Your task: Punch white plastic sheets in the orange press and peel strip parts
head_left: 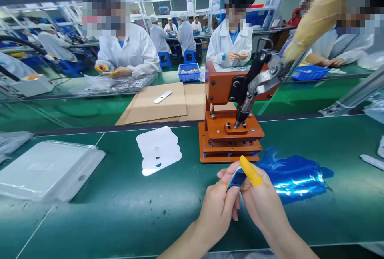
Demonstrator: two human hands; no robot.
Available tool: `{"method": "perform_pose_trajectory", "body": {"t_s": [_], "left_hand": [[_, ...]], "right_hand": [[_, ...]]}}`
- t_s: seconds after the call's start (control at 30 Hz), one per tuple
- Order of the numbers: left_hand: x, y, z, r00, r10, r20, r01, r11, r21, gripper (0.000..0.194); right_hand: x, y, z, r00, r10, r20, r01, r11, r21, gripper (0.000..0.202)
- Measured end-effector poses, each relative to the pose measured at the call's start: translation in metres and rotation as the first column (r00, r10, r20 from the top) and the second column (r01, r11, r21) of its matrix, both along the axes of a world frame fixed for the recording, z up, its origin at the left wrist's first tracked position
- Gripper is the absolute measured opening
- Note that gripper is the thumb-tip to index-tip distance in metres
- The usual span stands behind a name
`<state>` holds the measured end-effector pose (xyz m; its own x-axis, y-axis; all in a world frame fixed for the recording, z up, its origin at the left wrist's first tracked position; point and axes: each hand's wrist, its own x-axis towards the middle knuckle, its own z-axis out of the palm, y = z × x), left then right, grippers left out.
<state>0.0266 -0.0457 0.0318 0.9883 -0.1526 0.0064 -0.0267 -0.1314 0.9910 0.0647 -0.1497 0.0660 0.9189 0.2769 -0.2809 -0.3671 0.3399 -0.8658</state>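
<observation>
Both hands meet over the green work table [117, 219], in front of an orange press [231, 131] with a metal lever. Between them is a small flat piece with a dark blue face and a pale edge [237, 179]. My left hand [216, 207] is closed on its lower left side. My right hand [259, 195] grips the other side, its thumb in a yellow finger cot [251, 171] pressed near the top. Fingers partly cover the piece. Just right of the hands lies crumpled shiny blue film [300, 179].
White flat pieces [160, 151] lie fanned left of the press. A plastic-wrapped white pack [45, 171] rests further left. Beyond the table edge, cardboard [162, 109] carries one white strip [163, 97]. Co-workers in white coats sit opposite, near a blue basket [189, 73].
</observation>
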Motion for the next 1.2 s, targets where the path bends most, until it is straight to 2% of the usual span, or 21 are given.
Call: {"method": "perform_pose_trajectory", "body": {"t_s": [0.07,0.17,0.23,0.33,0.43,0.53,0.6,0.63,0.73,0.8,0.87,0.93,0.97,1.03,1.1,1.2], "left_hand": [[0.000,0.000,-0.003,0.995,0.004,-0.104,-0.011,0.997,-0.072,0.046],[0.001,0.001,-0.005,0.947,-0.064,-0.315,-0.031,0.958,-0.287,0.042],[0.002,0.002,-0.004,0.919,-0.104,-0.380,-0.035,0.939,-0.341,0.039],[0.004,0.006,0.001,0.908,-0.116,-0.404,-0.001,0.961,-0.277,0.035],[0.006,0.009,0.008,0.904,-0.128,-0.407,0.048,0.978,-0.202,0.032],[0.007,0.011,0.014,0.898,-0.140,-0.417,0.084,0.985,-0.149,0.031],[0.007,0.012,0.017,0.896,-0.138,-0.422,0.094,0.988,-0.123,0.032],[0.006,0.012,0.018,0.893,-0.140,-0.427,0.095,0.987,-0.126,0.034],[0.005,0.012,0.017,0.853,-0.165,-0.495,0.050,0.970,-0.236,0.047],[0.005,0.011,0.014,0.797,-0.206,-0.568,-0.029,0.926,-0.377,0.055],[0.005,0.011,0.011,0.724,-0.301,-0.620,-0.128,0.826,-0.550,0.059],[0.005,0.011,0.009,0.669,-0.405,-0.623,-0.240,0.676,-0.697,0.061],[0.005,0.012,0.008,0.650,-0.430,-0.627,-0.303,0.609,-0.733,0.061],[0.007,0.015,0.008,0.639,-0.401,-0.657,-0.435,0.516,-0.738,0.056],[0.009,0.019,0.009,0.654,-0.321,-0.685,-0.527,0.457,-0.717,0.048],[0.013,0.027,0.010,0.720,-0.203,-0.664,-0.558,0.400,-0.727,0.040]], "right_hand": [[0.010,-0.004,-0.006,0.999,0.020,0.044,-0.019,0.999,-0.030,0.044],[0.027,-0.022,-0.011,0.966,0.045,0.253,0.013,0.974,-0.226,0.035],[0.036,-0.037,-0.012,0.939,0.146,0.310,-0.029,0.935,-0.354,0.033],[0.043,-0.053,-0.008,0.911,0.321,0.260,-0.186,0.881,-0.434,0.030],[0.046,-0.061,-0.001,0.887,0.411,0.213,-0.273,0.836,-0.476,0.025],[0.048,-0.064,0.007,0.847,0.503,0.173,-0.342,0.764,-0.547,0.017],[0.048,-0.064,0.009,0.784,0.569,0.250,-0.297,0.697,-0.653,0.012],[0.048,-0.064,0.008,0.732,0.601,0.322,-0.228,0.660,-0.716,0.011],[0.044,-0.062,-0.001,0.476,0.670,0.570,0.122,0.591,-0.797,0.014],[0.041,-0.060,-0.009,0.278,0.672,0.686,0.366,0.587,-0.723,0.014],[0.037,-0.058,-0.015,0.094,0.659,0.746,0.520,0.607,-0.601,0.013],[0.033,-0.056,-0.020,-0.045,0.641,0.766,0.554,0.654,-0.515,0.013],[0.031,-0.055,-0.021,-0.088,0.634,0.769,0.541,0.678,-0.497,0.015],[0.027,-0.054,-0.025,-0.112,0.627,0.771,0.504,0.705,-0.499,0.018],[0.022,-0.052,-0.029,-0.084,0.621,0.779,0.479,0.711,-0.515,0.019],[0.010,-0.047,-0.034,-0.027,0.594,0.804,0.422,0.736,-0.530,0.019]]}}
